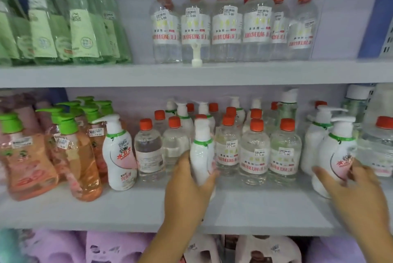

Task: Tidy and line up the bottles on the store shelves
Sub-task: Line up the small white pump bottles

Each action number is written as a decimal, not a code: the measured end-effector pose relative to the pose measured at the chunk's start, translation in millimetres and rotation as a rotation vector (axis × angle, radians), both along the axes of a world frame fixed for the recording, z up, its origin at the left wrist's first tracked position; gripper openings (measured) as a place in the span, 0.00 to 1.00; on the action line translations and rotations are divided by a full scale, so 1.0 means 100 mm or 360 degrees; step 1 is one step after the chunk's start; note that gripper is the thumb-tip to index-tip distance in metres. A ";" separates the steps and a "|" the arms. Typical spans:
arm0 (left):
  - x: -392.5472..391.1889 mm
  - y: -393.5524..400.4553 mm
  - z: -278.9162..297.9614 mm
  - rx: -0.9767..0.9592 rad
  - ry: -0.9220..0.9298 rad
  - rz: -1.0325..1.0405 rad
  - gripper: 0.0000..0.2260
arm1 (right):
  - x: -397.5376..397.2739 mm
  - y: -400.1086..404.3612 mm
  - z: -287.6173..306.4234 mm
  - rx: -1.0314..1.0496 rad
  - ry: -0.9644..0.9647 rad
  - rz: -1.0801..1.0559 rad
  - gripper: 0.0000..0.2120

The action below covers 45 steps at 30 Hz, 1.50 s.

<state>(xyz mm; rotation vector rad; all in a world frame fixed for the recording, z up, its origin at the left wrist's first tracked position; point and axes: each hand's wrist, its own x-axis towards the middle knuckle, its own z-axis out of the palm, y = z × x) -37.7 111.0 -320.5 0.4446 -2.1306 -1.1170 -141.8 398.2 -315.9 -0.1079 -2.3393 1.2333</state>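
My left hand [187,182] grips a white pump bottle [202,145] around its lower body, in front of the clear orange-capped bottles [254,152] on the middle shelf [127,209]. My right hand [353,182] holds another white pump bottle [338,152] at the right, fingers curled round its base and label. A third white pump bottle [119,152] stands alone left of centre. More white pump bottles [314,147] stand behind the right one.
Orange soap bottles with green pumps [70,156] fill the left of the middle shelf. The upper shelf [191,73] carries green bottles [63,20] and clear orange-capped bottles [225,24]. Purple and white packs [117,247] sit below.
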 end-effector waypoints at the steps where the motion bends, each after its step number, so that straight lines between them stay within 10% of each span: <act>1: -0.06 0.10 0.00 0.0015 -0.0026 -0.0150 0.28 | 0.01 -0.02 -0.01 -0.0003 0.0007 -0.0005 0.29; 4: -0.22 0.33 0.08 0.0086 -0.0126 -0.0530 0.28 | 0.13 -0.13 0.02 -0.0146 0.0190 -0.0178 0.39; 8: -0.10 0.06 0.30 -0.0193 0.0032 -0.0452 0.23 | 0.52 -0.54 0.15 -0.0351 0.0742 0.0142 0.17; 13: -0.09 -0.93 0.57 -0.0465 0.0359 0.0423 0.27 | 0.84 -1.11 0.44 -0.0433 0.0676 0.0678 0.13; 17: -0.28 -1.05 0.67 -0.0295 -0.0213 0.0447 0.27 | 1.06 -1.66 0.72 -0.0235 0.0805 0.1036 0.08; 26: 0.35 -0.75 0.57 -0.0189 0.0384 -0.0005 0.15 | 0.86 -2.36 1.34 -0.0094 0.0389 0.1242 0.08; 35: 0.22 -0.39 0.43 0.0109 0.0155 -0.0572 0.16 | 0.79 -3.43 1.80 0.1356 -0.0015 0.1624 0.32; 45: 1.31 -1.68 0.02 0.0019 0.0693 0.0456 0.11 | 0.74 -3.39 1.76 0.1282 0.0048 0.1544 0.10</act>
